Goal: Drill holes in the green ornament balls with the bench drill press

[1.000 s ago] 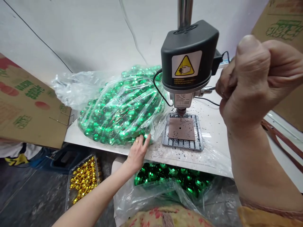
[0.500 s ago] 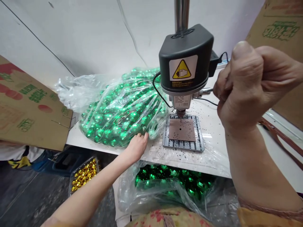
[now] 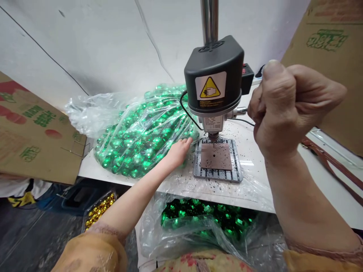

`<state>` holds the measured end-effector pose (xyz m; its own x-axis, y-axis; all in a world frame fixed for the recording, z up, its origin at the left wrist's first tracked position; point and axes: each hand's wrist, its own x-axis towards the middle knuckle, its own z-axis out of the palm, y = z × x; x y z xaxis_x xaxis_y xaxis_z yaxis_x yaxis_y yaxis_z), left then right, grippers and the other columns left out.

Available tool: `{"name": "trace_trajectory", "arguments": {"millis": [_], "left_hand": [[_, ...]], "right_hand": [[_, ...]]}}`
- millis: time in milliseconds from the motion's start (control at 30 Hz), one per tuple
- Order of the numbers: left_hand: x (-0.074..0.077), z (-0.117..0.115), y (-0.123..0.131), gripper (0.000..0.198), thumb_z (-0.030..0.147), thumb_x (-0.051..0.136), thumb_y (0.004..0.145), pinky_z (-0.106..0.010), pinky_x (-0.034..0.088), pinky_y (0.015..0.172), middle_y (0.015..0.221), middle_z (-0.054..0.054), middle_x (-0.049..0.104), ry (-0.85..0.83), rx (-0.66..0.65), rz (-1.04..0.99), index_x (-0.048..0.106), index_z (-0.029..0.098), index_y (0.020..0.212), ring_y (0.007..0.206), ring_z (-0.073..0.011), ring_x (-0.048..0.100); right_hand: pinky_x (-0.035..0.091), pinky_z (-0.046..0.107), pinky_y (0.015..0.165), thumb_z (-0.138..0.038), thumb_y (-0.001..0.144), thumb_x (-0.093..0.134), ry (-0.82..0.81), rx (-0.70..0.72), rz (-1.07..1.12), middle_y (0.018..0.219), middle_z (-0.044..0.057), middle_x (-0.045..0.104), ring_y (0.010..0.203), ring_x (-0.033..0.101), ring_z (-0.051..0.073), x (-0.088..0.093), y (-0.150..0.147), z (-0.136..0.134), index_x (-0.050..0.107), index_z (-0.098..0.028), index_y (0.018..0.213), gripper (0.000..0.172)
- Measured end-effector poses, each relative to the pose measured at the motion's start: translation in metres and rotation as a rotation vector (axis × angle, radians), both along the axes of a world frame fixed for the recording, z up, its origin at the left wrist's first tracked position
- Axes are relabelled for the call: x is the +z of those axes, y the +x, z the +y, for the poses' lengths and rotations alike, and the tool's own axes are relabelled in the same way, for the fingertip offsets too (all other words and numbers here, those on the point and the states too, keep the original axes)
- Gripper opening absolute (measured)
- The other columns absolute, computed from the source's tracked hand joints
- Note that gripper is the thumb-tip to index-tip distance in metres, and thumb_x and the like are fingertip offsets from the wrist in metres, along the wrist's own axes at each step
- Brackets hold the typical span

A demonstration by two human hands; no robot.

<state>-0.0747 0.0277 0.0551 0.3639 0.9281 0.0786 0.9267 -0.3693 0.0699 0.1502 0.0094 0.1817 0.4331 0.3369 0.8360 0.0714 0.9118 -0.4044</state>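
My right hand (image 3: 286,109) is closed in a fist at the end of the metal feed lever (image 3: 240,110) of a small black drill press (image 3: 214,75). My left hand (image 3: 180,151) is at the right end of a clear plastic bag (image 3: 113,109) full of shiny green faceted balls (image 3: 134,155). Its fingers are bent together, and whatever they hold is hidden behind the hand. Just right of it, below the chuck (image 3: 213,136), a brown square plate (image 3: 216,160) with a small dark hole lies on the slotted metal base (image 3: 238,174).
Dark shavings are scattered over the white table (image 3: 249,139). Below its front edge, an open plastic bag holds more green balls (image 3: 207,215). A bin of gold balls (image 3: 100,207) stands at lower left. Cardboard boxes (image 3: 36,128) flank the table, and a brown strap (image 3: 329,162) lies at right.
My left hand has moved up and right along the bag, closer to the drill press. My right hand stays in a fist by the lever. The camera view has shifted slightly.
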Motion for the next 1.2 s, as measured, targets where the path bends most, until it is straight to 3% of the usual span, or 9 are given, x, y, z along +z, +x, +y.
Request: {"name": "trace_trajectory", "arguments": {"millis": [100,233,367,500,600,733,900,1033,1200], "left_hand": [[0.008,0.007,-0.007,0.045,-0.008,0.053,0.071,-0.033,0.048,0.076,0.091,-0.01,0.068,0.017,0.065,0.159,0.061,0.017,0.107,0.094,-0.0286,0.062],[0.01,0.008,-0.018,0.021,0.01,0.068,0.077,-0.039,0.047,0.085,0.1,-0.014,0.067,-0.005,0.054,0.323,0.067,0.015,0.097,0.102,-0.0322,0.058],[0.005,0.003,-0.024,0.024,0.011,0.068,0.077,-0.042,0.045,0.088,0.103,-0.015,0.065,-0.014,-0.01,0.424,0.069,0.016,0.1,0.103,-0.0335,0.056],[0.004,0.001,-0.024,0.029,0.008,0.067,0.077,-0.042,0.045,0.086,0.098,-0.014,0.062,-0.036,0.051,0.375,0.069,0.018,0.104,0.102,-0.033,0.057],[0.008,0.0,-0.023,0.04,0.017,0.07,0.079,-0.04,0.046,0.085,0.104,-0.01,0.057,0.009,0.079,0.094,0.065,0.023,0.119,0.095,-0.0275,0.059],[0.01,-0.011,-0.014,0.043,0.03,0.07,0.084,-0.032,0.049,0.079,0.106,-0.006,0.054,0.084,0.101,-0.644,0.061,0.026,0.125,0.085,-0.0174,0.058],[0.014,-0.035,0.015,0.049,0.039,0.078,0.078,-0.029,0.052,0.077,0.1,-0.003,0.064,-0.214,0.138,-1.533,0.057,0.026,0.121,0.082,-0.0147,0.063],[0.022,-0.05,0.036,0.041,0.04,0.073,0.082,-0.029,0.053,0.076,0.105,-0.005,0.069,-0.533,0.18,-1.887,0.058,0.024,0.117,0.088,-0.0173,0.067],[0.022,-0.061,0.047,0.03,0.039,0.06,0.091,-0.029,0.053,0.075,0.102,-0.012,0.072,-0.866,0.282,-2.05,0.063,0.014,0.108,0.081,-0.0163,0.066]], "right_hand": [[0.021,0.024,0.044,-0.011,0.09,0.057,0.021,0.003,0.007,0.044,-0.007,0.033,0.04,0.034,0.001,-0.001,-0.001,0.0,0.034,-0.015,0.049,0.047],[0.021,0.024,0.045,-0.009,0.09,0.056,0.005,-0.003,0.021,0.045,-0.007,0.036,0.041,0.034,0.001,-0.002,-0.002,-0.003,0.037,-0.015,0.05,0.045],[0.021,0.025,0.045,-0.009,0.09,0.056,0.004,-0.012,0.002,0.044,-0.007,0.039,0.041,0.034,0.001,-0.001,-0.001,-0.003,0.04,-0.015,0.049,0.044],[0.02,0.025,0.045,-0.01,0.089,0.057,0.031,-0.004,-0.006,0.044,-0.007,0.036,0.04,0.033,0.0,-0.002,0.001,-0.003,0.039,-0.015,0.048,0.045],[0.023,0.023,0.048,-0.017,0.092,0.056,-0.061,0.007,-0.023,0.048,-0.007,0.03,0.044,0.034,0.0,-0.002,0.002,-0.006,0.039,-0.015,0.05,0.045],[0.022,0.023,0.051,-0.019,0.093,0.054,-0.099,0.044,-0.027,0.053,-0.005,0.023,0.046,0.034,-0.001,-0.002,0.002,-0.011,0.035,-0.015,0.051,0.047],[0.021,0.025,0.051,-0.017,0.093,0.054,-0.088,0.033,-0.023,0.052,-0.005,0.023,0.046,0.033,-0.001,-0.001,0.001,-0.011,0.037,-0.015,0.05,0.046],[0.02,0.026,0.052,-0.016,0.093,0.054,-0.09,0.031,-0.017,0.052,-0.005,0.023,0.046,0.035,-0.001,-0.001,0.001,-0.01,0.04,-0.015,0.05,0.045],[0.019,0.026,0.052,-0.015,0.092,0.055,-0.082,0.046,-0.008,0.051,-0.005,0.025,0.047,0.035,0.0,-0.002,0.001,-0.009,0.039,-0.016,0.05,0.045]]}}
